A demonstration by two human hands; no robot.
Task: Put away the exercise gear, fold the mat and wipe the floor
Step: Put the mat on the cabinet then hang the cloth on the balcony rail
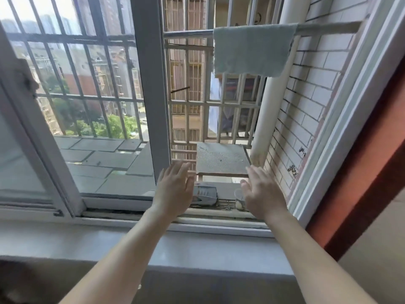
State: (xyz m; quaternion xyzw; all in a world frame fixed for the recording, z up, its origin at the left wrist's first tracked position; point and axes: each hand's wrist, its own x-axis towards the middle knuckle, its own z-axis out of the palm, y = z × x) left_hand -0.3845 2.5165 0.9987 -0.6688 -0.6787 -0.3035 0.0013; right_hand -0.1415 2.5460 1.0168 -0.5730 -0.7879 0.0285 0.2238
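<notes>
Left hand (173,194) and right hand (262,194) reach through the window (151,84), fingers spread, holding nothing. The cloth (252,49) hangs upper right, untouched. Floor wiping probably remains; mat and gear are out of sight.

A sliding window frame (151,84) is seen open onto a barred grille (87,97). Outside, a grey slab (221,159) is laid beside a white pipe (269,106) and a tiled wall (311,84). On the window track, 1 white packet (207,194) and 1 small cup (238,195) are set near each other.
</notes>
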